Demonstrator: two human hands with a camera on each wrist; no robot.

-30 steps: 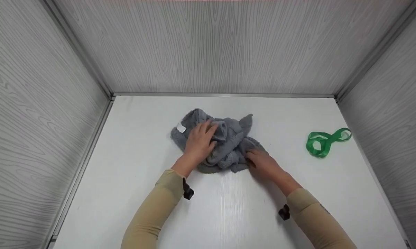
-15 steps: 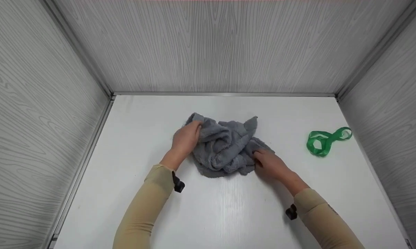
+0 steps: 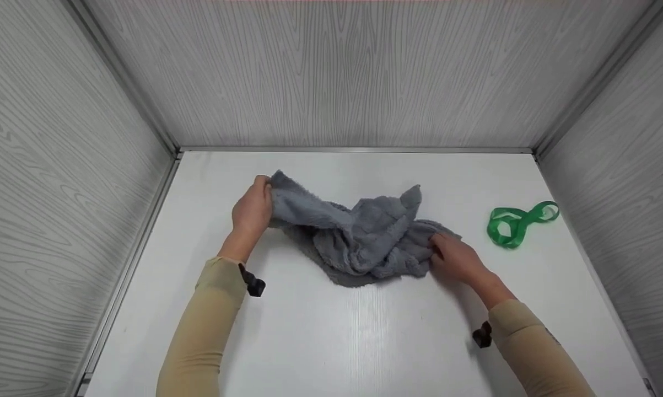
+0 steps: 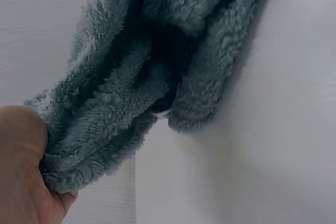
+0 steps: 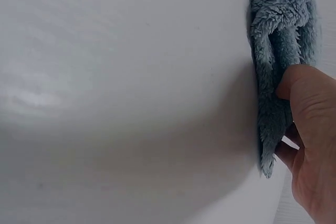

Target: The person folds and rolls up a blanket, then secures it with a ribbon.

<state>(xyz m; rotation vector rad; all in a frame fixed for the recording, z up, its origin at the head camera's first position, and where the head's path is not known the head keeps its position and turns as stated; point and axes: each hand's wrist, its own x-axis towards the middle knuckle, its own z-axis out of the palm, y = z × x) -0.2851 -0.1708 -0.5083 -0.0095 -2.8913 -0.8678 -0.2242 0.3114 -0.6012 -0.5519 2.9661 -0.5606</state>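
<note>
A crumpled grey fluffy towel (image 3: 375, 231) lies bunched on the white table. My left hand (image 3: 253, 205) grips its far-left part and holds it raised and stretched out to the left. In the left wrist view the plush cloth (image 4: 115, 103) hangs in folds from the fingers, with a bit of white showing among them. My right hand (image 3: 455, 256) pinches the towel's right edge low over the tabletop. The right wrist view shows thumb and fingers on either side of the pile fabric (image 5: 278, 40).
A loosely looped green ribbon (image 3: 510, 226) lies on the right side of the white table (image 3: 320, 336). Grey wood-grain panels (image 3: 342, 77) wall in the back and both sides. A black wrist camera (image 3: 254, 284) sits on each forearm.
My left hand has gone from lying on the towel to gripping it and pulling it left and up, unfolding that side. My right hand has shifted right with its edge.
</note>
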